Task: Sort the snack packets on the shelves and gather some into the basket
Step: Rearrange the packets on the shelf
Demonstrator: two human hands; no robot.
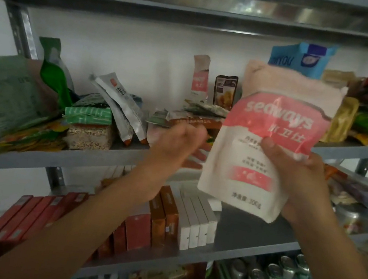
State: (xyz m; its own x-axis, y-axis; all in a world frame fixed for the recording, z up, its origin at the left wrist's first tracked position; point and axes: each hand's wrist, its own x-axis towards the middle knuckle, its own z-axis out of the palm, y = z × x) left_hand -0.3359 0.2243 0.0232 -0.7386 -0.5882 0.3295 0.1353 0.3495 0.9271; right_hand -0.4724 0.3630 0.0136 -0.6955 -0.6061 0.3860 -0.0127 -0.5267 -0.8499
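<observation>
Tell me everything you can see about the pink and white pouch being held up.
The pink and white pouch is a glossy plastic bag: pale pink top, coral band with white lettering, white lower half with small print. It looks full and is held upright, slightly tilted. The right hand grips its right edge, thumb on the front.
</observation>
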